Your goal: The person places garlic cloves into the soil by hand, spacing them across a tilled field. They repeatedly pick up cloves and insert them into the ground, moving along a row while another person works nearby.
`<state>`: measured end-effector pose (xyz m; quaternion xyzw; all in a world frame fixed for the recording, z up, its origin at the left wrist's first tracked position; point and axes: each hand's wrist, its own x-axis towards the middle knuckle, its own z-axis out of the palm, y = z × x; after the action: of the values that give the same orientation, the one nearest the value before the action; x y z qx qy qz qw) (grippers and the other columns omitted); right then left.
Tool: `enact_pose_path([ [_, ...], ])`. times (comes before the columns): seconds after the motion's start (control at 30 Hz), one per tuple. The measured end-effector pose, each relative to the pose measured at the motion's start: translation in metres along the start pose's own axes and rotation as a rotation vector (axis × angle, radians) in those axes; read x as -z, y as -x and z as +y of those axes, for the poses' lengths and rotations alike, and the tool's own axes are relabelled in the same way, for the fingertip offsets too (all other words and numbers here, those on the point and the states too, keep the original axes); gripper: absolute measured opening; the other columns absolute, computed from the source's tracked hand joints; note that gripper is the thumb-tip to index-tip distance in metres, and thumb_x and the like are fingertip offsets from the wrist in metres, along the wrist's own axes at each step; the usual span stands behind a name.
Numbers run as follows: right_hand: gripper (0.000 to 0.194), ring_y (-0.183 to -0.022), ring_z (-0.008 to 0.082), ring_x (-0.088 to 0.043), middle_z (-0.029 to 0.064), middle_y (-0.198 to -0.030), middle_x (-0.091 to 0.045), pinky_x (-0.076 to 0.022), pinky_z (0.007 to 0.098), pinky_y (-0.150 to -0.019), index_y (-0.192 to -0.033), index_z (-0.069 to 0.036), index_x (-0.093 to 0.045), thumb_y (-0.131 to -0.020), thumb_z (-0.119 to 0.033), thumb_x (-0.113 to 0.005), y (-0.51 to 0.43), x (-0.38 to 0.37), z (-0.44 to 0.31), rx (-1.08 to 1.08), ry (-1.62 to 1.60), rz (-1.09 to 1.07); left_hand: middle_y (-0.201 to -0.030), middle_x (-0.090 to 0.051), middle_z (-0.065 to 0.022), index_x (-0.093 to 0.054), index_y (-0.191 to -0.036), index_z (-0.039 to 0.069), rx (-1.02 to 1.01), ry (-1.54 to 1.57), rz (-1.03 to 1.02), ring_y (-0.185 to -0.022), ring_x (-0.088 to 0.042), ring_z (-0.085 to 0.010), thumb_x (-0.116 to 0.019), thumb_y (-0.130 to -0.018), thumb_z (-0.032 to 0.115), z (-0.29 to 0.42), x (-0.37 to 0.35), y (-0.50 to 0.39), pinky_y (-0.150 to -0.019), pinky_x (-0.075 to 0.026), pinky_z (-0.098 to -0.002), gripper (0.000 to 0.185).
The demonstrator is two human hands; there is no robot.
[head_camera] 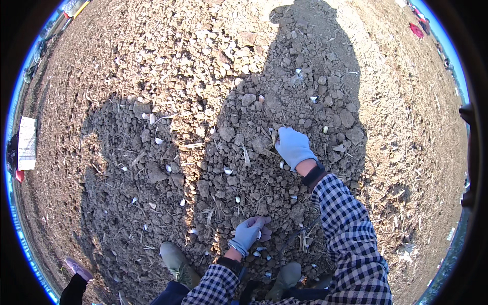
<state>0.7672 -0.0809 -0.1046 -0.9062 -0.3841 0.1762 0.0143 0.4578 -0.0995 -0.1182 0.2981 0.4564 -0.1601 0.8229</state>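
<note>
My right hand, in a light blue glove and checked sleeve, reaches down to the cloddy soil. Its fingertips touch the ground beside dry straw; whether they pinch anything is hidden. Nearer my feet, my left hand, gloved the same way, holds at least one white garlic clove in its curled fingers. Several cloves lie spaced over the soil, among them one between the hands' positions, one just below the right wrist, and one to the right.
My boots stand on the soil at the bottom. Another person's shoe and dark trouser leg show at lower left. A white sack or box stands at the far left edge. A red item lies at upper right. Shadows cover the middle.
</note>
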Motion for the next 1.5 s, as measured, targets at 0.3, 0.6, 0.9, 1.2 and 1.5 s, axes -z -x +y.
enact_pose_path([
  [0.3,0.025,-0.084,0.0309,-0.07,0.0152,-0.091,-0.069,-0.0552,0.0439,-0.073,-0.1,-0.003,-0.064,-0.09,-0.026,-0.062,0.011,-0.006,0.012,-0.038,-0.22,0.096,-0.081,-0.07,-0.0082,-0.064,-0.12,0.001,0.034,-0.049,-0.001,-0.068,-0.07,-0.0197,-0.052,-0.105,0.033,0.011,-0.002,0.005,-0.066,-0.06,-0.0325,0.038],
  [0.6,0.019,-0.071,0.0045,-0.052,-0.0016,-0.081,-0.061,-0.0429,0.0211,-0.063,-0.104,-0.003,-0.065,-0.095,-0.018,-0.058,0.084,0.032,0.0,-0.036,-1.168,-0.41,-0.095,-0.065,-0.0047,-0.059,-0.129,0.003,-0.178,0.381,-0.166,-0.082,-0.064,-0.017,-0.045,-0.106,0.045,0.043,-0.014,0.019,-0.076,-0.057,-0.0383,0.05],
  [0.9,0.025,-0.098,0.0331,-0.066,0.0156,-0.116,-0.062,-0.0544,0.0383,-0.084,-0.109,-0.004,-0.067,-0.09,-0.019,-0.063,0.164,0.033,-0.066,0.551,-0.887,-0.226,-0.107,-0.07,-0.0076,-0.063,-0.114,0.008,-0.23,0.868,-0.46,-0.098,-0.069,-0.0221,-0.05,-0.101,0.052,0.062,-0.016,0.012,-0.091,-0.056,-0.0377,0.047],
  [1.2,0.023,-0.099,0.0261,-0.066,0.0138,-0.11,-0.067,-0.0508,0.0336,-0.089,-0.109,-0.002,-0.068,-0.097,-0.019,-0.059,0.023,0.104,0.165,-0.194,-0.311,0.619,-0.071,-0.05,0.0042,-0.058,-0.074,0.012,-0.142,0.723,-0.547,-0.05,-0.043,-0.0078,-0.041,-0.106,0.05,0.044,0.006,0.009,-0.044,-0.039,-0.0245,0.052],
  [1.5,0.05,-0.129,0.0371,-0.052,0.0186,-0.142,-0.053,-0.0438,0.0428,-0.107,-0.14,-0.009,-0.052,-0.097,-0.034,-0.053,-0.073,0.082,0.231,-0.325,-0.127,0.651,-0.064,-0.048,0.0032,-0.061,-0.078,0.013,-0.082,0.592,-0.374,-0.045,-0.037,-0.0082,-0.035,-0.108,0.048,0.022,0.011,0.004,-0.043,-0.033,-0.0244,0.053],
])
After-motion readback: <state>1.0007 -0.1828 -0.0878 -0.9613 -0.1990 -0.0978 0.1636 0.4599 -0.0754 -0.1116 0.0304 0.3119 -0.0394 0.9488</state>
